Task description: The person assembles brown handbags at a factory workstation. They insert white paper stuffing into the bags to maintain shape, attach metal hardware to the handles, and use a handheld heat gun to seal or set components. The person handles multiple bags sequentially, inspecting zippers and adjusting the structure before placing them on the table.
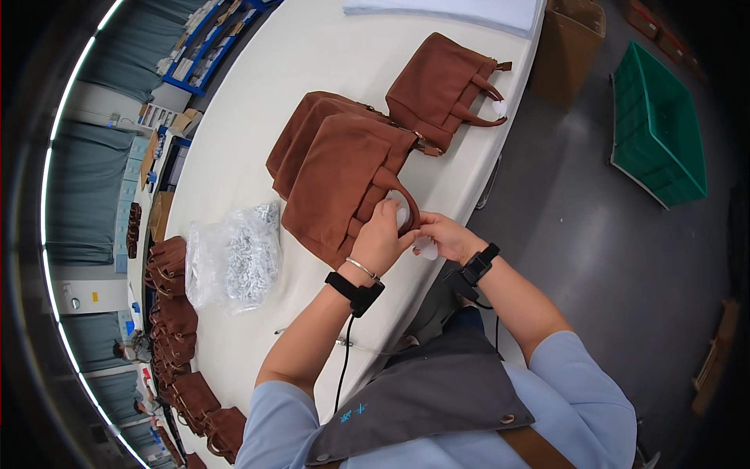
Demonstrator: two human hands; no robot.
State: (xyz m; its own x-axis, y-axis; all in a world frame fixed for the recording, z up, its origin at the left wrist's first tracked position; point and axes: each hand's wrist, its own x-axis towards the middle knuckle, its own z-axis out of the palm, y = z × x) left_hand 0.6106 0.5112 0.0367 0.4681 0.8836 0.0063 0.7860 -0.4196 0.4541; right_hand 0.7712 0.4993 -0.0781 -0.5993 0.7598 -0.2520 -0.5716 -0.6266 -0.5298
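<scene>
A reddish-brown handbag (336, 176) lies on the white table in front of me, its handle (409, 199) toward my body. My left hand (381, 241) is closed at this handle, with a white piece (401, 209) showing by its fingers. The fingertips of my right hand (449, 237) pinch together at the handle's outer edge. Another white piece (426, 248), thin and like paper, hangs just under them. Exactly what is between the fingertips is partly hidden. Behind this bag is a second brown handbag (301, 125), partly covered.
Farther off lies a third handbag (433, 90) with a white piece on its handle. A clear plastic bag (234, 258) of small silvery-white items sits left on the table (234, 141). Several brown bags (173, 336) line the left edge. A green bin (656, 125) and cardboard box (566, 51) stand right.
</scene>
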